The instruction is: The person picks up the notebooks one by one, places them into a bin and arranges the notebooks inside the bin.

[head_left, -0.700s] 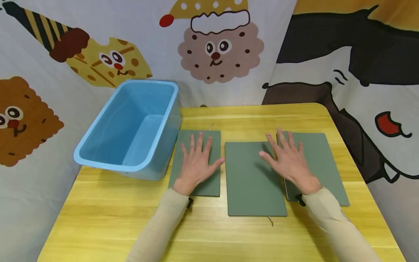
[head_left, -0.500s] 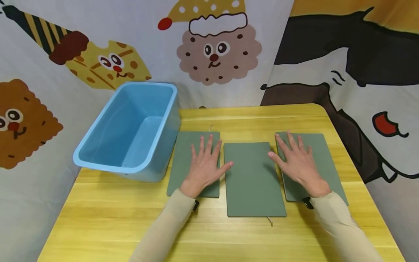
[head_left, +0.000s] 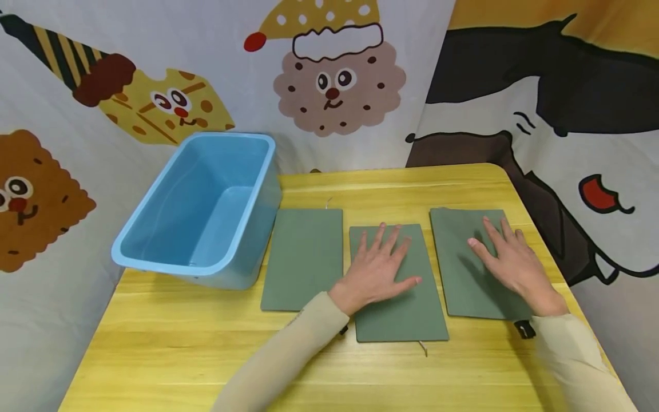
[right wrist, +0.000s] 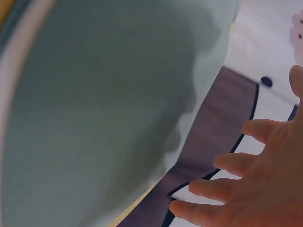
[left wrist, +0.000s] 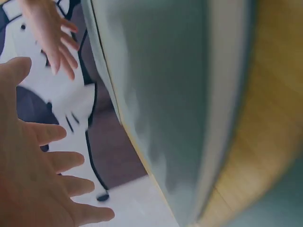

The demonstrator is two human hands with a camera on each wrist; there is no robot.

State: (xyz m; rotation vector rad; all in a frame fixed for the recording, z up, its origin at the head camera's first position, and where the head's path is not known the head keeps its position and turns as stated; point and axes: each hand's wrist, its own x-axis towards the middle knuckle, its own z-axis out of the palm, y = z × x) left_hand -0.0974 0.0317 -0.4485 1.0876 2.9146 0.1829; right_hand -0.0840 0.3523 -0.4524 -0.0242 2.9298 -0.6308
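Head view: two green books (head_left: 399, 320) partly hidden beneath left hand (head_left: 378, 272) and right hand (head_left: 515, 266), grips empty, fingers spread.

The 3 green notebooks (head_left: 401, 315) have smooth, matt covers — the faces look like soft-touch board or leatherette. A pale page edge (left wrist: 227, 71), blurred in the left wrist view, looks like paper. The thin ribbon (head_left: 423, 348) seems to be fabric. The blue tub (head_left: 247, 257) is smooth plastic with a light gloss. The table (head_left: 154, 343) shows wood grain under a satin sheen. Both the backdrop (head_left: 206, 40) and the beige sleeves (head_left: 280, 360) are cloth — matt and softly creased.
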